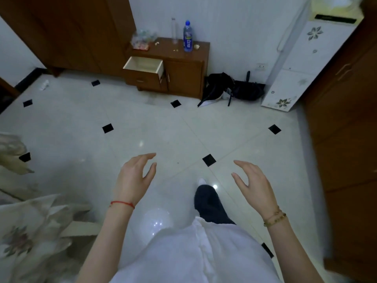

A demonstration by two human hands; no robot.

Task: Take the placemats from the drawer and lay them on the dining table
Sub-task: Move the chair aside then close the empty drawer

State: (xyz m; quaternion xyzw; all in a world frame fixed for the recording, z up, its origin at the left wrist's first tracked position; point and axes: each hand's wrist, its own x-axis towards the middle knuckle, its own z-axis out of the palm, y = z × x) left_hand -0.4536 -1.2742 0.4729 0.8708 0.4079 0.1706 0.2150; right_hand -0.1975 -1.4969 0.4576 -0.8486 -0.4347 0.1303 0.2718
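- Two bare hands, the left hand [134,176] and the right hand [254,180], hang apart over the tiled floor [163,129], fingers loosely spread and gripping nothing, as a person strides across the room.
- One drawer [143,66] of the low wooden cabinet [183,78] by the far wall stands pulled open; the part of its pale interior that shows holds no placemats, and none appear elsewhere.
- A blue-capped bottle [188,36] stands upright on the counter [167,46] of that cabinet, near a bag of wrapped bits [142,38].
- Dark bags [234,88] slump on the floor between the cabinet and a white flowered appliance [295,64].
- Floral cloth [26,231] shows at the left edge, possibly the dining table's cover.
- Judging by the raised, ready hands, the walk heads for the drawer.
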